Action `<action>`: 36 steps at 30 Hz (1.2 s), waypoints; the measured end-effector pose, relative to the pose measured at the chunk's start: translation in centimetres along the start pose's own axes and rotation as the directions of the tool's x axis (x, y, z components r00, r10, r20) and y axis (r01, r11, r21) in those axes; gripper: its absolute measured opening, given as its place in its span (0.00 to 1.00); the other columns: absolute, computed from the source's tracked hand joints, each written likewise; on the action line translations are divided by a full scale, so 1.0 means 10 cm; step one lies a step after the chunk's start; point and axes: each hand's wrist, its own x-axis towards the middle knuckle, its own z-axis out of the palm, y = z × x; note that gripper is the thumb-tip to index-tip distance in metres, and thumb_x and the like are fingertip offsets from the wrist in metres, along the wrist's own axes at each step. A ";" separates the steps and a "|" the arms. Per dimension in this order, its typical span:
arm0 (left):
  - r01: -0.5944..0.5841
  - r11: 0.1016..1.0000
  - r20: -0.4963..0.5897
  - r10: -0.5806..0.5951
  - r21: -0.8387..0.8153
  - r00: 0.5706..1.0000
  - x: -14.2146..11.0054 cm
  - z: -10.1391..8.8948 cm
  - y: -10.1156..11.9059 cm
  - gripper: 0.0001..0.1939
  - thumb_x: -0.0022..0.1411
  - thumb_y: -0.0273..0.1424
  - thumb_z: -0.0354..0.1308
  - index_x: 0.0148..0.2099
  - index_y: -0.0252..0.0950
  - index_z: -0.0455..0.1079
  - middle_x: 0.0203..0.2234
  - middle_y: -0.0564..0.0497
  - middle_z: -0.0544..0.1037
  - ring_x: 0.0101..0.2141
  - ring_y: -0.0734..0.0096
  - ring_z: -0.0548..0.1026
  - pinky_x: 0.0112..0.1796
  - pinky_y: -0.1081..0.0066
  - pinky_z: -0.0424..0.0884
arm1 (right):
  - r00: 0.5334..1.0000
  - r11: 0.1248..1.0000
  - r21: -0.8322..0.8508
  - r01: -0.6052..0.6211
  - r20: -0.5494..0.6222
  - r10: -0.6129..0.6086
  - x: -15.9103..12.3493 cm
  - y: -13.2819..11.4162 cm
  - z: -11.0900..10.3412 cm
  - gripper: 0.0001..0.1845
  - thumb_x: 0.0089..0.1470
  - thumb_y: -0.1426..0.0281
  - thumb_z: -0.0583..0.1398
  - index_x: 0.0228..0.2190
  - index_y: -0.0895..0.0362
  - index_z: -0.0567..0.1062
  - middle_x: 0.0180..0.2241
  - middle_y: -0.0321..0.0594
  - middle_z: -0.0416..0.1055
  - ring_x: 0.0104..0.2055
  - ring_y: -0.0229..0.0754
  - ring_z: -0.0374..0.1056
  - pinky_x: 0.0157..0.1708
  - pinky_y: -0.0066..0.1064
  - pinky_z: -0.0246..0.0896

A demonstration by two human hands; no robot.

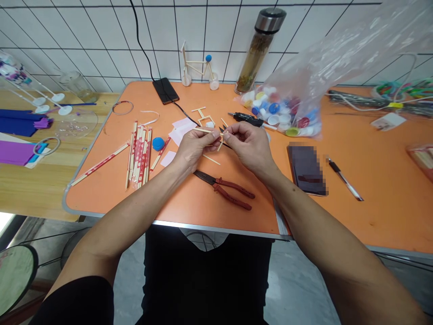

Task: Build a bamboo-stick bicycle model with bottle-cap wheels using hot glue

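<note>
Bright, fairly even light covers everything; its source cannot be told. Shadows on the table [179,205] are soft. Glare streaks the bag [318,76] and whitens the floor [284,280]. Wide-angle distortion slants the left-hand tiles [77,31]; pixelation masks the right-hand phone [306,169].

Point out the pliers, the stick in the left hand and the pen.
Pliers [212,181]: head view, by the pivot.
Held stick [202,130]: head view, on the exposed length.
Pen [346,181]: head view, on the barrel.
</note>
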 end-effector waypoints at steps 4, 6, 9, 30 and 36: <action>-0.002 0.999 -0.008 0.002 -0.033 1.000 0.00 0.02 0.01 0.16 0.58 0.33 0.83 0.43 0.34 0.83 0.32 0.52 0.86 0.31 0.76 0.82 0.37 0.75 0.79 | 1.000 1.000 -0.011 0.008 -0.010 -0.008 0.01 0.01 0.00 0.14 0.62 0.58 0.72 0.31 0.53 0.80 0.30 0.36 0.76 0.33 0.41 0.69 0.37 0.35 0.66; -0.005 1.000 -0.024 0.004 -0.026 1.000 -0.01 0.03 0.02 0.14 0.61 0.33 0.80 0.44 0.35 0.82 0.33 0.53 0.86 0.31 0.76 0.82 0.37 0.75 0.79 | 1.000 1.000 -0.001 -0.003 -0.020 0.003 0.03 0.01 -0.01 0.13 0.63 0.60 0.72 0.31 0.53 0.79 0.30 0.35 0.75 0.32 0.40 0.68 0.36 0.35 0.66; 0.028 1.000 -0.061 -0.027 0.008 0.998 -0.01 0.04 0.04 0.10 0.65 0.33 0.77 0.42 0.35 0.80 0.32 0.53 0.85 0.30 0.77 0.82 0.36 0.76 0.78 | 0.999 0.999 0.022 -0.027 -0.044 0.028 0.04 0.02 -0.04 0.10 0.63 0.64 0.71 0.31 0.53 0.80 0.28 0.33 0.72 0.29 0.38 0.64 0.33 0.34 0.62; 0.350 0.922 -0.024 -0.351 0.166 0.936 -0.12 0.15 0.13 0.13 0.75 0.21 0.63 0.34 0.31 0.77 0.24 0.50 0.82 0.17 0.79 0.76 0.20 0.79 0.69 | 0.996 0.998 0.009 0.069 -0.050 -0.069 0.05 0.03 -0.07 0.11 0.64 0.60 0.70 0.33 0.52 0.78 0.31 0.36 0.76 0.33 0.41 0.69 0.36 0.37 0.66; 0.341 0.928 -0.013 -0.343 0.148 0.939 -0.11 0.13 0.13 0.13 0.77 0.22 0.63 0.35 0.30 0.78 0.24 0.50 0.83 0.18 0.81 0.76 0.20 0.80 0.69 | 0.993 0.994 -0.031 0.105 -0.051 -0.106 0.04 0.02 -0.07 0.13 0.64 0.57 0.71 0.34 0.52 0.79 0.33 0.37 0.77 0.33 0.41 0.69 0.34 0.37 0.65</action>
